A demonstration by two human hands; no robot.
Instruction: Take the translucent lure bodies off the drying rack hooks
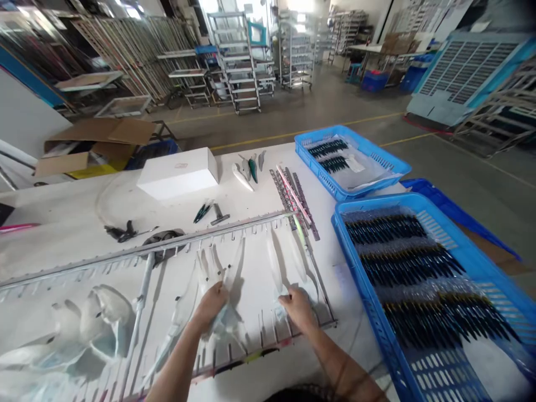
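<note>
My left hand point(211, 306) is closed round a bunch of pale translucent fish-shaped pieces point(228, 326) on a metal frame of pegged rails point(167, 241) that lies on the white table point(62, 206). My right hand point(299, 308) pinches another translucent piece point(280, 301) near the frame's right end. More pale pieces point(276, 259) hang from the upper rail's pegs.
A big blue crate point(422, 202) of dark pieces in bags stands at the right, a smaller blue crate point(377, 157) behind it. A white box point(179, 172), loose lures point(250, 166), spare metal strips point(293, 195) and small tools point(213, 212) lie farther back. Racks fill the workshop floor.
</note>
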